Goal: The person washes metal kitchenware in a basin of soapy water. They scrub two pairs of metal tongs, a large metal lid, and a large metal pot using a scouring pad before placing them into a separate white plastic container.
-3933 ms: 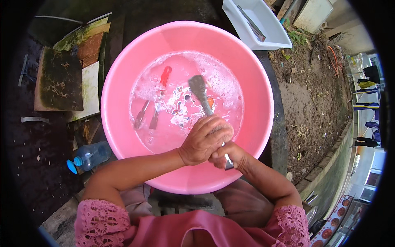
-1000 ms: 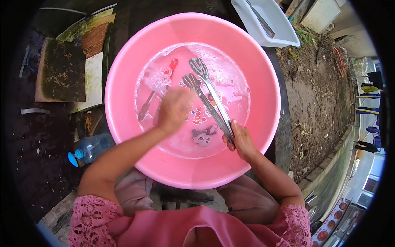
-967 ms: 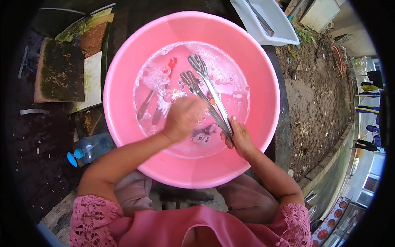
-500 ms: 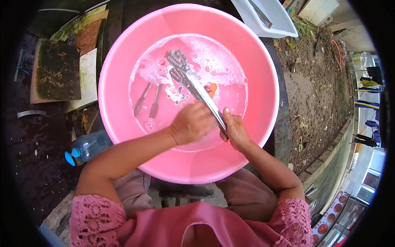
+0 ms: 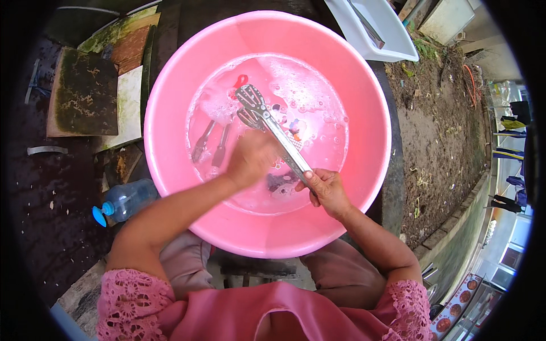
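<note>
My right hand [image 5: 327,190] is closed around the handle end of a pair of metal serving tongs [image 5: 287,145], held slantwise over the water. Their slotted heads point up and to the left, slightly apart. My left hand [image 5: 253,158] is beside the tongs' arms, smeared by motion; its fingers cannot be made out. Below is a big pink basin [image 5: 364,133] of soapy water. Another metal utensil with two arms [image 5: 220,150] lies partly sunk at the left of the water. A dark patch [image 5: 278,182] shows under the tongs, its kind unclear.
A white plastic tub [image 5: 392,48] with a metal utensil [image 5: 367,24] in it stands beyond the basin at right. A clear bottle with a blue cap [image 5: 128,200] lies at left, near mossy boards [image 5: 85,94]. Bare soil [image 5: 435,142] stretches along the right.
My left hand has shifted a little left and up along the tongs. The tongs' heads sit slightly lower in the picture. My right hand keeps its hold, and the whole view has shifted slightly.
</note>
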The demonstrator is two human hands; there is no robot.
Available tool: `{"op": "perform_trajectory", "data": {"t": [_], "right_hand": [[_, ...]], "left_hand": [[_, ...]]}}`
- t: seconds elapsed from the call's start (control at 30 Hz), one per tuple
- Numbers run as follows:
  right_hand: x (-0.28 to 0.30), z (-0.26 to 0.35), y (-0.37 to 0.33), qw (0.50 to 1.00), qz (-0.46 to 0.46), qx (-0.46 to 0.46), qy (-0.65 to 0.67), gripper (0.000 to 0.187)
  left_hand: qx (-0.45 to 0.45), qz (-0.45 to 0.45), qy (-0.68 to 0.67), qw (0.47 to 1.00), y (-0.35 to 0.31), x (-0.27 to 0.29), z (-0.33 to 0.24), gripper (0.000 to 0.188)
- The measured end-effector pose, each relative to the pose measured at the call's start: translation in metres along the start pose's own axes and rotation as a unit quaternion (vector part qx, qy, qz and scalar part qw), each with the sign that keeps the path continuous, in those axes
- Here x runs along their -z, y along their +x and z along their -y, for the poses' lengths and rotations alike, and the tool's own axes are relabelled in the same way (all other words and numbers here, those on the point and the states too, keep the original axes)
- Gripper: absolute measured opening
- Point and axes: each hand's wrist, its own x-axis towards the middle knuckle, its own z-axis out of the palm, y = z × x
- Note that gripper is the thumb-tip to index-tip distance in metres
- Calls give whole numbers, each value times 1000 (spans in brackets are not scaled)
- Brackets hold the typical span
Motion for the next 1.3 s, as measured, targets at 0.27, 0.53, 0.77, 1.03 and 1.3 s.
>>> {"op": "perform_trajectory", "data": {"t": [0.27, 0.53, 0.77, 1.03, 1.3], "right_hand": [[-1, -3, -13, 999, 38, -21, -24, 30], [-2, -3, -14, 999, 28, 2, 27, 31], [-3, -8, -18, 999, 26, 2, 36, 31], [-8, 2, 1, 998, -18, -37, 42, 26], [-18, 3, -8, 999, -2, 42, -22, 21]], "left_hand": [[289, 41, -171, 941, 11, 25, 28, 13], [61, -76, 128, 987, 8, 37, 34, 15], [114, 11, -1, 993, 3, 40, 56, 14], [-47, -96, -27, 994, 32, 39, -35, 20], [20, -61, -8, 998, 26, 25, 12, 17]]}}
